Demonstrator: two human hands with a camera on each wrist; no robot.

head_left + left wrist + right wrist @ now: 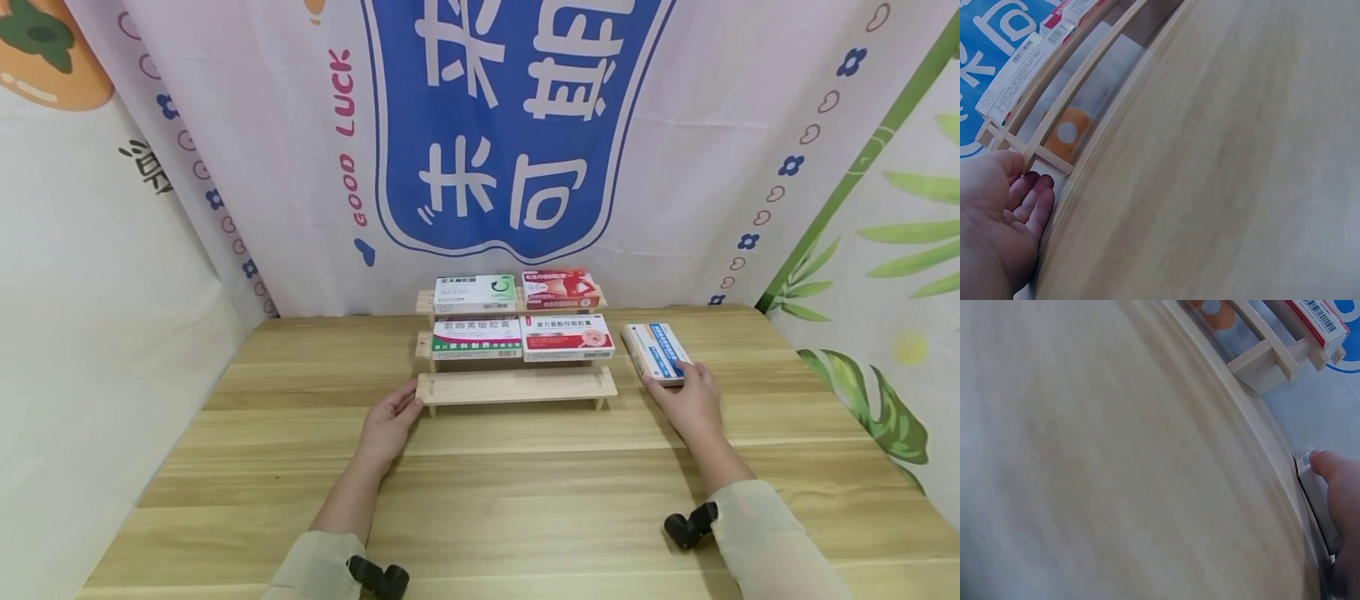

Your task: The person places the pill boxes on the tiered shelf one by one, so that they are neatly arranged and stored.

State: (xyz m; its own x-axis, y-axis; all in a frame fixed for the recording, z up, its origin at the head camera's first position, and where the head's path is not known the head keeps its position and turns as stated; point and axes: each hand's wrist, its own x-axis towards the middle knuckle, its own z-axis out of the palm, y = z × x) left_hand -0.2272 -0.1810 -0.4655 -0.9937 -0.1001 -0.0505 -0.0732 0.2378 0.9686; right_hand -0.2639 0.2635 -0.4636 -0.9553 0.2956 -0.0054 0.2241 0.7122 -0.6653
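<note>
A three-tier wooden display rack (517, 386) stands toward the back of the table. My left hand (388, 425) pinches the left end of its lowest tier; in the left wrist view the thumb lies at the tier's corner with the fingers (1038, 203) curled beneath. To the right of the rack, a blue-and-white medicine box (654, 350) lies flat on the wood. My right hand (692, 404) grips that box by its near end, thumb on the left side. In the right wrist view, the thumb (1329, 465) presses along the box's pale side (1319, 503).
On the top tier sit a green-and-white box (475, 292) and a red box (558, 288). The middle tier bears a white-and-green box (477, 337) and a white-and-red box (567, 337). A printed curtain (300, 208) hangs right behind the table (510, 500).
</note>
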